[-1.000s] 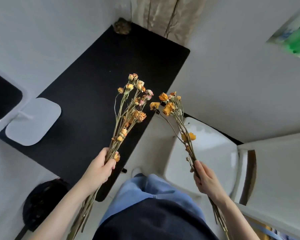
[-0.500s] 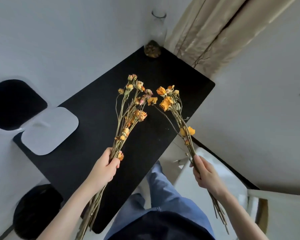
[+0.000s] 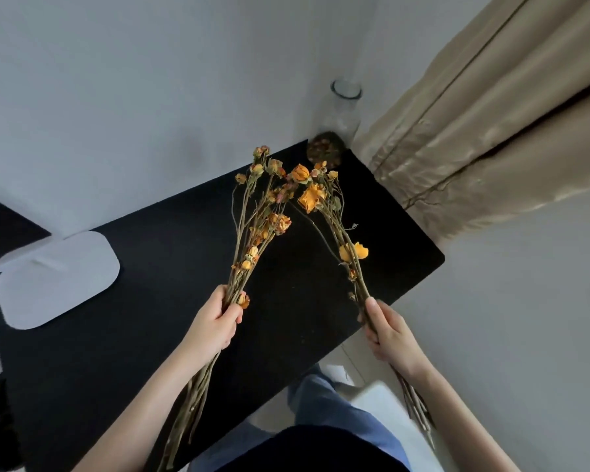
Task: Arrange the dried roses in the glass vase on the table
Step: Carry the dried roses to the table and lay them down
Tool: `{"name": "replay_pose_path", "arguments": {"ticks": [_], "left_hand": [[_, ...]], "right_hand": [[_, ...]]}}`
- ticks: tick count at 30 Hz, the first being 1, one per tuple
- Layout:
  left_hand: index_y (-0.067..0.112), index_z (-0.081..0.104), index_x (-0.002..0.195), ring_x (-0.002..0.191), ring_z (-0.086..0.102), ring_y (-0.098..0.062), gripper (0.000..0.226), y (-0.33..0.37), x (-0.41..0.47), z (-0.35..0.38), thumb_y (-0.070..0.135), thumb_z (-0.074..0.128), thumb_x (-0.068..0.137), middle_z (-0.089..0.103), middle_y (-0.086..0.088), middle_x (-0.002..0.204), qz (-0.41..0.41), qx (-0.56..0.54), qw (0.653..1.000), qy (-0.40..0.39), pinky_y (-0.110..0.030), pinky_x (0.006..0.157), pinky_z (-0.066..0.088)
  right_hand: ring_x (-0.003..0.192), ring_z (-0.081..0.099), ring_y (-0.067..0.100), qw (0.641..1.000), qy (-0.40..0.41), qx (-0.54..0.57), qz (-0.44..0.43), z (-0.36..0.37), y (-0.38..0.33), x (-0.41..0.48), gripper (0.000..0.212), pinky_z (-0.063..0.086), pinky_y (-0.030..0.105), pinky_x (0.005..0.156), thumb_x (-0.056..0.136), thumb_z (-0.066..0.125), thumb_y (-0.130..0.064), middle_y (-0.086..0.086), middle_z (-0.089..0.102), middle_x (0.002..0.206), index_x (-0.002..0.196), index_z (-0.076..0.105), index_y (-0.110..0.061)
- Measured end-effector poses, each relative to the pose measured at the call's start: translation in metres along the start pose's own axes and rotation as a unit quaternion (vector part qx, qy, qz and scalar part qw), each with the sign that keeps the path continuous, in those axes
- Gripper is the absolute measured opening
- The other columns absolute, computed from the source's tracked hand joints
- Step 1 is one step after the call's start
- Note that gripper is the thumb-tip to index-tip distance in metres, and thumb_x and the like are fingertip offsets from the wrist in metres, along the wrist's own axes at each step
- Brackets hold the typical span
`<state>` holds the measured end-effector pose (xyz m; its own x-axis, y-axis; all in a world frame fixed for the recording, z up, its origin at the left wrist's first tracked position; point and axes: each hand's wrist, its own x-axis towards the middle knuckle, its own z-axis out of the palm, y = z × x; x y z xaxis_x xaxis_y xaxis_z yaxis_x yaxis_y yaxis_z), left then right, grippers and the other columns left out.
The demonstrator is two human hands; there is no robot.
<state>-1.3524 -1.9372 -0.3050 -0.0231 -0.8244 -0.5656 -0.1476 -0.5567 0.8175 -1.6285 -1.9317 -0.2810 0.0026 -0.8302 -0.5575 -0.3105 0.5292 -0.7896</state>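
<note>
Now left hand (image 3: 215,323) and right hand (image 3: 390,337) each grip dried roses (image 3: 251,240) above black table (image 3: 143,342); glass vase (image 3: 344,110) stands beside curtain (image 3: 474,131).

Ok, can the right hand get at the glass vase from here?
Probably, leaning forward: nothing stands between the right hand and the glass vase at the table's far corner, but that hand grips roses.

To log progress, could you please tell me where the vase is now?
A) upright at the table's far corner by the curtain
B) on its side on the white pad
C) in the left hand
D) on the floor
A: the vase stands upright at the far corner of the table, beside the curtain, while the left hand and right hand each grip roses.
</note>
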Motion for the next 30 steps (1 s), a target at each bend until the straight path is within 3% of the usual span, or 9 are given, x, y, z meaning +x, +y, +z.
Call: {"name": "replay_pose_path", "arguments": {"ticks": [8, 12, 17, 22, 25, 27, 30], "left_hand": [[0.016, 0.047, 0.090, 0.040, 0.034, -0.005, 0.010, 0.053, 0.052, 0.090, 0.008, 0.044, 0.093, 0.045, 0.000, 0.064, 0.029, -0.102, 0.988, 0.110, -0.018, 0.034, 0.027], [0.014, 0.045, 0.092, 0.037, 0.035, -0.004, 0.007, 0.067, 0.076, 0.132, 0.010, 0.039, 0.095, 0.044, -0.001, 0.067, 0.030, -0.174, 0.972, 0.155, -0.017, 0.034, 0.028], [0.020, 0.044, 0.095, 0.039, 0.043, -0.002, 0.009, 0.077, 0.110, 0.168, 0.013, 0.038, 0.097, 0.047, 0.000, 0.072, 0.024, -0.185, 0.960, 0.208, -0.016, 0.038, 0.038], [0.012, 0.036, 0.113, 0.060, 0.050, -0.006, 0.015, 0.073, 0.135, 0.188, 0.012, 0.036, 0.098, 0.051, 0.002, 0.082, 0.010, -0.173, 0.962, 0.211, -0.014, 0.050, 0.047], [0.011, 0.036, 0.115, 0.078, 0.054, -0.004, 0.016, 0.070, 0.148, 0.195, 0.013, 0.037, 0.099, 0.052, 0.005, 0.094, 0.009, -0.146, 0.967, 0.207, -0.016, 0.065, 0.044], [0.012, 0.036, 0.110, 0.085, 0.054, -0.004, 0.012, 0.069, 0.156, 0.199, 0.015, 0.038, 0.098, 0.053, 0.005, 0.098, 0.010, -0.128, 0.970, 0.205, -0.016, 0.068, 0.042], [0.013, 0.036, 0.106, 0.097, 0.057, -0.016, 0.009, 0.068, 0.166, 0.200, 0.016, 0.040, 0.098, 0.055, 0.002, 0.100, -0.003, -0.111, 0.975, 0.194, -0.017, 0.070, 0.043]], "right_hand": [[0.042, 0.036, 0.004, 0.994, -0.076, -0.059, -0.057, -0.068, -0.046, 0.086, 0.032, 0.032, 0.015, 0.039, 0.097, 0.036, -0.039, -0.005, 0.040, 0.056, 0.091, 0.054, -0.013], [0.039, 0.035, 0.003, 0.988, -0.115, -0.062, -0.088, -0.074, -0.058, 0.122, 0.032, 0.031, 0.015, 0.037, 0.097, 0.038, -0.039, -0.006, 0.039, 0.053, 0.092, 0.054, -0.012], [0.038, 0.039, 0.002, 0.981, -0.121, -0.106, -0.110, -0.062, -0.053, 0.164, 0.029, 0.034, 0.016, 0.039, 0.096, 0.038, -0.042, -0.007, 0.042, 0.051, 0.083, 0.054, -0.022], [0.037, 0.045, 0.000, 0.971, -0.118, -0.166, -0.122, -0.056, -0.042, 0.195, 0.027, 0.035, 0.016, 0.043, 0.096, 0.036, -0.045, -0.007, 0.047, 0.052, 0.082, 0.050, -0.027], [0.040, 0.048, -0.001, 0.962, -0.138, -0.205, -0.120, -0.057, -0.035, 0.206, 0.025, 0.036, 0.018, 0.046, 0.097, 0.035, -0.044, -0.006, 0.050, 0.057, 0.084, 0.048, -0.026], [0.046, 0.050, 0.001, 0.952, -0.152, -0.238, -0.118, -0.057, -0.031, 0.212, 0.026, 0.038, 0.020, 0.050, 0.097, 0.035, -0.044, -0.006, 0.052, 0.062, 0.088, 0.048, -0.023], [0.058, 0.054, 0.007, 0.941, -0.167, -0.273, -0.114, -0.054, -0.028, 0.218, 0.032, 0.043, 0.026, 0.055, 0.098, 0.033, -0.042, -0.003, 0.056, 0.071, 0.099, 0.049, -0.015]]}}
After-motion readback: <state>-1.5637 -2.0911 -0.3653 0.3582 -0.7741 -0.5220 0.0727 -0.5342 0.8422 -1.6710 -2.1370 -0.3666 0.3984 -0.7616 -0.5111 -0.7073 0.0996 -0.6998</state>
